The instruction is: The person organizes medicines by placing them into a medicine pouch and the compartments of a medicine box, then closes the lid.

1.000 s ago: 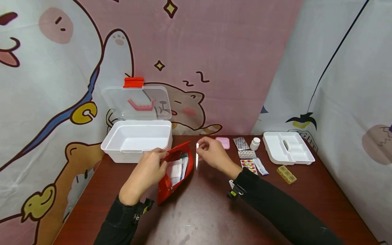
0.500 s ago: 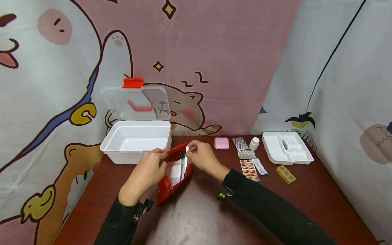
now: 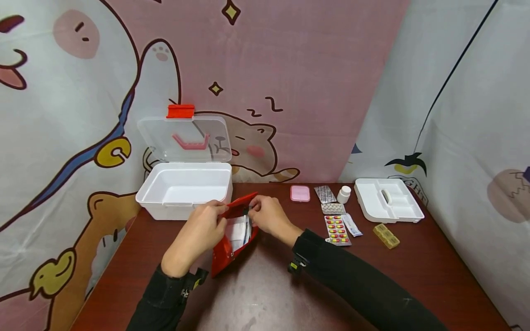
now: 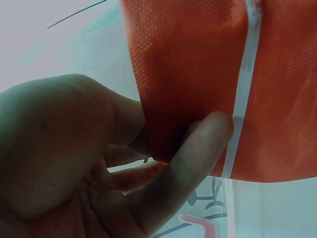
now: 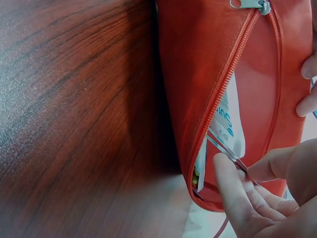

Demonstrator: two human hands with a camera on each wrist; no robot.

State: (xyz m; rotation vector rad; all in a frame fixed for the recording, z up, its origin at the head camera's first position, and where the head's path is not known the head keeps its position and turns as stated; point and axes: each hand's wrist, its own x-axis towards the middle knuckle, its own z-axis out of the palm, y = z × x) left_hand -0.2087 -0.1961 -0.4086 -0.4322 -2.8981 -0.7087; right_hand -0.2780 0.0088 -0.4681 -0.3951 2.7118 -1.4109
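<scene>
A red zippered pouch point(image 3: 222, 258) stands tilted on the table with its mouth open. Its left side is gripped between the thumb and fingers of my left hand point(image 3: 203, 226); the left wrist view shows the red fabric point(image 4: 193, 64) up close. At the pouch's far right end, my right hand point(image 3: 268, 215) pinches slim metal tweezers point(image 5: 227, 150), whose tips reach inside the mouth. White packets point(image 3: 237, 233) fill the pouch, one with blue print point(image 5: 229, 116). A zipper point(image 5: 233, 64) runs along the opening. The tweezers are hidden by the fingers in the head view.
Behind the left hand stands a white box point(image 3: 186, 211) with its clear lid raised. To the right lie a pink case point(image 3: 300, 193), blister packs point(image 3: 337, 230), a white bottle point(image 3: 344, 194), a small sachet point(image 3: 352, 225), a yellow pill box point(image 3: 387, 236) and a white tray point(image 3: 372, 211).
My right hand has moved left from beside the pouch to its mouth, lowering the tweezers into it. The left hand keeps its grip on the pouch in nearly the same place.
</scene>
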